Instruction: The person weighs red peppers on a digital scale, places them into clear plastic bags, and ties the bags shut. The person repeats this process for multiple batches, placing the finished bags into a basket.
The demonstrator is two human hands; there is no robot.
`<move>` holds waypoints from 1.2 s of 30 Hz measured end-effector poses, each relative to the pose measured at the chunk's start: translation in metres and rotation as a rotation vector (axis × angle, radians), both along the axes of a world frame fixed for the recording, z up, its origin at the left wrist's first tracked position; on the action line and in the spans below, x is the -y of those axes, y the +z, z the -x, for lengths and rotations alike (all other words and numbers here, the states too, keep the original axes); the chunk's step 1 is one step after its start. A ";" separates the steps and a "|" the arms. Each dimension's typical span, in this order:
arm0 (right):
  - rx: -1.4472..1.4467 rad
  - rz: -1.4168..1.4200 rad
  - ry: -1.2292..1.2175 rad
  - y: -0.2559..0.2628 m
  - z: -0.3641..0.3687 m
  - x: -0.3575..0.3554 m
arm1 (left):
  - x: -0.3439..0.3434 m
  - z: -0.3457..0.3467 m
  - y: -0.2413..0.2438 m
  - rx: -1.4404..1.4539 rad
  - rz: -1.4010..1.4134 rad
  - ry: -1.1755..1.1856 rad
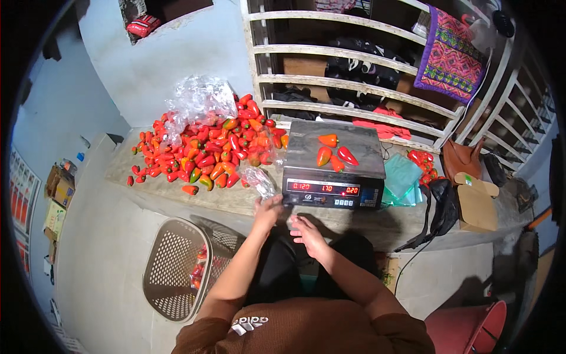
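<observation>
My left hand (267, 215) is at the counter's front edge, left of a digital weighing scale (334, 194). Its slightly blurred fingers close on the near end of a crumpled clear plastic bag (260, 180). My right hand (309, 236) hovers just in front of the scale, fingers apart and holding nothing. Several red and orange peppers (327, 140) lie on the scale's dark platform, and its display glows with red digits. To the left, a large heap of red peppers (208, 150) spreads over the counter, partly under a bigger clear plastic bag (201, 99).
Right of the scale are green plastic bags (401, 177), bagged red peppers (422, 163), a black bag (440, 208) and a cardboard box (475, 208). A perforated plastic basket (170, 270) with packed peppers stands on the floor at left, a red bucket (464, 329) at lower right. White bars (353, 53) rise behind.
</observation>
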State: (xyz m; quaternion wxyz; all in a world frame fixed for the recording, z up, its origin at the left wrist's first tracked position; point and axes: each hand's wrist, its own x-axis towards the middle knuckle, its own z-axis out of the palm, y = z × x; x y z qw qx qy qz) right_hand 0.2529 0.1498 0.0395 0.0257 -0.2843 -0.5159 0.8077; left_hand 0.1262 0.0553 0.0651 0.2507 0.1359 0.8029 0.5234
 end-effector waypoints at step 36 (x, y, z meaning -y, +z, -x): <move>-0.163 -1.257 0.258 0.042 -0.028 -0.106 | 0.019 -0.082 -0.016 -0.647 -0.252 -0.326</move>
